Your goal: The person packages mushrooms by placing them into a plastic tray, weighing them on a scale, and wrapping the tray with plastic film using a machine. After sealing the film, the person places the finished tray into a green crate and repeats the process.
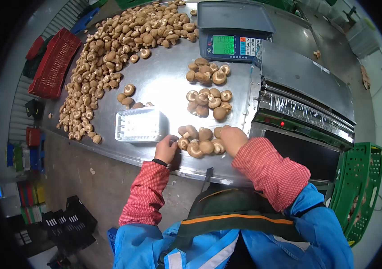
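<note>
Close to the table's front edge lies a small group of brown mushrooms [206, 147], between my two hands. My left hand [167, 149] is at the group's left side, thumb and fingers apart and slightly curved, with nothing visible in it. On the right side, my right hand [233, 140] reaches against the mushrooms, its fingertips near one at the upper right; its fingers are mostly hidden. Two more small mushroom groups lie farther up the table, a middle one [202, 102] and a far one [204, 71]. A white plastic tray [160, 123] stands just left of my left hand.
A large mushroom heap [123, 38] spreads over the left and back of the metal table [150, 74]. A digital scale [236, 20] stands at the back, a wrapping machine [303, 89] on the right. A green crate [357, 193] and a red crate [56, 62] flank the table.
</note>
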The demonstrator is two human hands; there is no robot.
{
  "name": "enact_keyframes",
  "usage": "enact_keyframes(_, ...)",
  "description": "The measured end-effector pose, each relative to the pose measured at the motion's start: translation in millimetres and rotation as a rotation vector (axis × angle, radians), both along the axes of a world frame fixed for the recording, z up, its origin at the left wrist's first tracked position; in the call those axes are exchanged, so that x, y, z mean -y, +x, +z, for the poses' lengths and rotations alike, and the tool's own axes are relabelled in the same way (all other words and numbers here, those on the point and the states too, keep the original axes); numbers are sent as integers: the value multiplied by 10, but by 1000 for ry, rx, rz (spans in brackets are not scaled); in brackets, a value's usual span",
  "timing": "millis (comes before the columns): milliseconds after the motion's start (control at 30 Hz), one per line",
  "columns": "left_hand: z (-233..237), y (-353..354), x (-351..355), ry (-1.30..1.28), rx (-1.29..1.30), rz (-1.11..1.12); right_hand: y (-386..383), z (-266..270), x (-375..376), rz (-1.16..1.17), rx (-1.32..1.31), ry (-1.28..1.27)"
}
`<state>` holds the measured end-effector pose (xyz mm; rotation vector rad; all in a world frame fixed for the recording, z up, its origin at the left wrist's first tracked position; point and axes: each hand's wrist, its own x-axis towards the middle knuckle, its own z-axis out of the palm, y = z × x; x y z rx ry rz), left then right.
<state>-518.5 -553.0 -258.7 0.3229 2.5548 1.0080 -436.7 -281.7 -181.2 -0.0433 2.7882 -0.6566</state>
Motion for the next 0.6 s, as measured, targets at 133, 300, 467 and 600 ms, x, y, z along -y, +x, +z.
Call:
enact_keyframes(133, -112, 8, 103, 66, 109, 15, -177, -64, 62, -276, 337, -138)
enact_keyframes(300, -27, 141, 155, 114, 81, 40, -237, -73, 112, -540, 471, -337)
enact_keyframes(467, 301, 213, 150, 207, -5, 74, -160, 188, 38, -507, 310, -434)
enact_keyframes(600, 1348, 106, -187, 360, 218, 94, -7, 823, -290, -477, 110, -606)
